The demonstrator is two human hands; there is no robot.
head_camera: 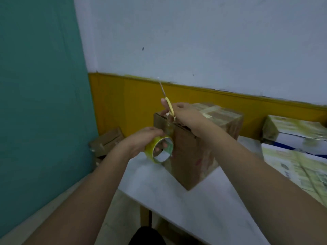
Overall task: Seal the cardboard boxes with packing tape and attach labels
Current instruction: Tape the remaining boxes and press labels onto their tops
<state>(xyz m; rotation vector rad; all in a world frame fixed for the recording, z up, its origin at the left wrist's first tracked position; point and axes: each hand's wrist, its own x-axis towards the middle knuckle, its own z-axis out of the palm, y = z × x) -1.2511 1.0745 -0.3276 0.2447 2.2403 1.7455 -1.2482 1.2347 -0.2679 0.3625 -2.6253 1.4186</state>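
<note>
**Tape Stretched, Scissors Raised: One Box Mid-Seal, Labels Yet to Come**

Pictured at a white worktop against a blue-and-yellow wall: a brown cardboard box standing near the front left corner, caught partway through sealing. Left hand, grip closed round a roll of yellowish packing tape, fingers hooked through the core, holding the roll against the box's upper left edge. A short strip of clear tape running up from the roll to the top of the box, seemingly stuck there. Right hand over the box top, grip curled round yellow-handled scissors, blades pointing up and away toward the wall, not yet at the tape.

Judged from the scene: strip laid but not yet cut, so this box only partly sealed; top flaps appear not fully closed under the right hand, though blur makes that hard to confirm. No label visible on any face in view.

Behind, touching or just beside the first, a second brown box showing tape bands across its top, probably sealed already. Further right, printed green-and-white cartons stacked on the worktop, status unclear. On the floor at left, beside the teal wall, more cardboard, apparently awaiting a turn.

Likely remaining: cutting the strip, pressing it down, further seams, then labels throughout.
</note>
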